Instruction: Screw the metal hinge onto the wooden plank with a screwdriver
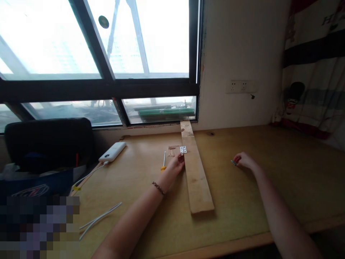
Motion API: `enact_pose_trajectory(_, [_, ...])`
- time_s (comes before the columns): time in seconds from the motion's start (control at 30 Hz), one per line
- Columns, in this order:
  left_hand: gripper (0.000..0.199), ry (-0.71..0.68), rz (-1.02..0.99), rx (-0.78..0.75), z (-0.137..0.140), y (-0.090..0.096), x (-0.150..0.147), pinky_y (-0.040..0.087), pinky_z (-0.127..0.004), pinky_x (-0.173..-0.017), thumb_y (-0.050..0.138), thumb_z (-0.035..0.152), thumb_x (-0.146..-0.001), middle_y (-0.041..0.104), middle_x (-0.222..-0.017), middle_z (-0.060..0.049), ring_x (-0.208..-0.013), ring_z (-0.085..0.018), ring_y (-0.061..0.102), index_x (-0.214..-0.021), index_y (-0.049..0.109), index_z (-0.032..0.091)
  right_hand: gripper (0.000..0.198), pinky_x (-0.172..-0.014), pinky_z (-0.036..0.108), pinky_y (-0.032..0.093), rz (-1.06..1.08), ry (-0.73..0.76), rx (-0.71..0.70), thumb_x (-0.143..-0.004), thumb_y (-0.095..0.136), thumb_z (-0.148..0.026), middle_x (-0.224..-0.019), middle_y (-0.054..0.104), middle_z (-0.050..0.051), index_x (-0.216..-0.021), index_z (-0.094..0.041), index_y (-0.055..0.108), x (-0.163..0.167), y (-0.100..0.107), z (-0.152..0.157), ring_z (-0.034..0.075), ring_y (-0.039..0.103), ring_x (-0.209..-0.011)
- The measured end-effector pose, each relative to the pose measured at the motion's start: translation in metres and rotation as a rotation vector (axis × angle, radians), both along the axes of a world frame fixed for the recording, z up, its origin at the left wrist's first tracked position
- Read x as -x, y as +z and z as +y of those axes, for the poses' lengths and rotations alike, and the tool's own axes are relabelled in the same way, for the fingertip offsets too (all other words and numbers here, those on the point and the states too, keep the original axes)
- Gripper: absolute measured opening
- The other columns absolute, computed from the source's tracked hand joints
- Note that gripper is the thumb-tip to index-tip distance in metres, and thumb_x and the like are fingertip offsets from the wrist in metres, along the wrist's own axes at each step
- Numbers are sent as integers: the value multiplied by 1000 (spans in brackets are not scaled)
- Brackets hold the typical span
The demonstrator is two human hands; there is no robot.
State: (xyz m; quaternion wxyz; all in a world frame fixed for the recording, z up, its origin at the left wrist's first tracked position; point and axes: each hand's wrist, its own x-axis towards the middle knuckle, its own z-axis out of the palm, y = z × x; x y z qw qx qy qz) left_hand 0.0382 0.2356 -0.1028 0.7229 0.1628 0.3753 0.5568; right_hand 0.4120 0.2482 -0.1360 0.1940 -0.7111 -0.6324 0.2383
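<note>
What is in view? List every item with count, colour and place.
Long wooden plank: one, pale brown, lying on the desk, running toward the window.
Small metal hinge: one, silver, at the plank's left edge.
Yellow-handled screwdriver: one, on the desk left of the plank.
White power bank: one, desk left, by the window.
White cables: several, desk front left.
Wooden desk: one, light brown.
Black chair back: one, far left.
Wall socket: one, white, on the wall.
Left hand: fingers against the plank's left edge.
Right hand: on the desk, fingers pinching a small dark metal piece.
</note>
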Motion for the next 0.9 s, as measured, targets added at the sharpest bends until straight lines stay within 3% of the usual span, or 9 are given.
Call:
enact_pose_trajectory(0.23, [12, 3, -58, 16, 4, -5, 0, 45, -30, -91, 48, 9, -80, 66, -76, -7, -85, -16, 63, -80, 59, 14, 11, -54, 24, 41, -109, 1, -74, -52, 68, -12, -59, 67, 2, -59, -20, 69, -4, -5, -2, 17, 62, -60])
enact_pose_trajectory(0.37, [12, -10, -72, 6, 7, -10, 1, 45, -29, -90, 49, 9, -80, 65, -78, -7, -83, -15, 63, -81, 59, 14, 4, -58, 26, 44, 55, -1, -244, -57, 66, -19, -63, 67, 4, -61, -18, 67, 1, -1, -1, 18, 61, -62])
enact_pose_trajectory(0.43, [10, -21, -80, 0, 8, -12, 2, 45, -29, -90, 50, 10, -80, 65, -79, -8, -83, -15, 63, -82, 59, 13, 12, -61, 28, 47, 226, 2, -338, -61, 66, -29, -69, 68, 6, -66, -18, 66, 13, 5, -1, 18, 62, -65])
enact_pose_trajectory(0.63, [11, -15, -82, -4, 11, -19, 2, 45, -32, -92, 50, 12, -80, 66, -80, -9, -87, -16, 62, -85, 60, 13, 41, -58, 27, 50, 757, 53, -444, -60, 67, -54, -65, 64, 4, -74, -16, 63, 97, 29, -13, 15, 59, -58])
enact_pose_trajectory(0.77, [10, -9, -92, -1, 13, -21, 1, 45, -30, -91, 50, 13, -81, 65, -81, -9, -86, -16, 62, -84, 60, 12, 40, -49, 23, 44, 828, 182, -405, -64, 65, -54, -58, 62, 3, -72, -15, 61, 174, 45, -9, 12, 57, -51])
enact_pose_trajectory(0.9, [11, -10, -114, -19, 14, -22, 2, 44, -30, -89, 51, 16, -82, 65, -81, -9, -83, -16, 62, -85, 60, 11, 39, -44, 22, 41, 844, 245, -416, -64, 64, -54, -58, 63, 3, -69, -16, 59, 236, 53, 16, 14, 58, -50])
